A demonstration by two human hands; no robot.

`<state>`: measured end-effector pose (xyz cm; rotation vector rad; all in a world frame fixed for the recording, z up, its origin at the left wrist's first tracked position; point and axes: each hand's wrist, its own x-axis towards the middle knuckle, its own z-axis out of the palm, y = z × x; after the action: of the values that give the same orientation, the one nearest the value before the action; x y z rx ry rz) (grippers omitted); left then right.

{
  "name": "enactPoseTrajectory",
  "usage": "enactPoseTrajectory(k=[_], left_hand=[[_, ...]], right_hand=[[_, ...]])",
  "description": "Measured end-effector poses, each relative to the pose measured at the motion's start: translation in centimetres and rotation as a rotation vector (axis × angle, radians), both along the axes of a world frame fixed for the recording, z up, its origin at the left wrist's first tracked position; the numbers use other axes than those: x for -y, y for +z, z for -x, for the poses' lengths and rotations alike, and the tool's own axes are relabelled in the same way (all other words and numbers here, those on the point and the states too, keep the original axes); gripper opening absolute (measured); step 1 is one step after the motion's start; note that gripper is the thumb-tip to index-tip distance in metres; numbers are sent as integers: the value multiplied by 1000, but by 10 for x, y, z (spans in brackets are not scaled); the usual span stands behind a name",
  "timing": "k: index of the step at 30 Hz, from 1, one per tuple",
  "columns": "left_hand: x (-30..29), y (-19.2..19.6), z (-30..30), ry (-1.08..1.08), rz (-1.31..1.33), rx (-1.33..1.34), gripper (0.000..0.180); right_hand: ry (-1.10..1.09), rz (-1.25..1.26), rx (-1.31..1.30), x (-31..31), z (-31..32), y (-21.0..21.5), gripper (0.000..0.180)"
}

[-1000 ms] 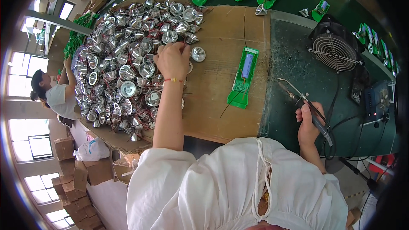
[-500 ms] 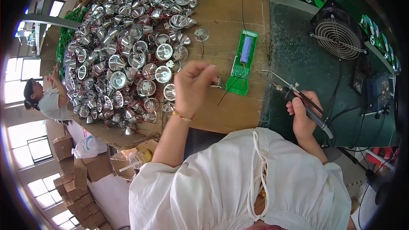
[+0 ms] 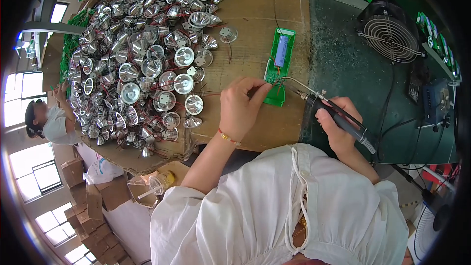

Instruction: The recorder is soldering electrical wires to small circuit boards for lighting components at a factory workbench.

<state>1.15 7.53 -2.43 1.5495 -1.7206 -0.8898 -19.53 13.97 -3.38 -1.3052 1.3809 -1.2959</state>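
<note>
A green plastic casing [image 3: 274, 99] lies on the cardboard, with a blue cylindrical battery [image 3: 281, 51] and a small green circuit board [image 3: 273, 75] inside. At the board's left edge my left hand [image 3: 240, 105] is closed, thumb and forefinger pinching what looks like a thin wire; its end is too small to make out. My right hand [image 3: 341, 125] grips a soldering iron [image 3: 338, 118] with a thin curved metal tube fixed along it. The iron's tip and the tube's end reach the board, close to my left fingertips.
A large heap of silvery reflector cups [image 3: 142, 68] with red and dark wires covers the left. One reflector [image 3: 228, 34] lies apart on the cardboard [image 3: 250, 14]. A fan [image 3: 390, 39] and a blue box [image 3: 435, 103] with cables stand right. Another person [image 3: 56, 120] sits far left.
My left hand has moved right, to the circuit board. My right hand has brought the soldering iron left, so that its tip now meets the board. The view has shifted slightly.
</note>
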Motion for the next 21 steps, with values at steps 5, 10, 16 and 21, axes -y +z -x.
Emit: enactPoseTrajectory(k=[5, 10, 16, 21], left_hand=[[9, -7, 0, -13, 105, 21, 13], [11, -7, -1, -3, 43, 31, 15], [12, -8, -1, 6, 9, 35, 16], [12, -6, -2, 19, -45, -15, 16]], right_hand=[[-30, 12, 23, 6, -8, -1, 18], [-39, 22, 65, 10, -10, -3, 16], [-9, -9, 70, 12, -9, -3, 15], [-8, -53, 135, 13, -12, -2, 15]])
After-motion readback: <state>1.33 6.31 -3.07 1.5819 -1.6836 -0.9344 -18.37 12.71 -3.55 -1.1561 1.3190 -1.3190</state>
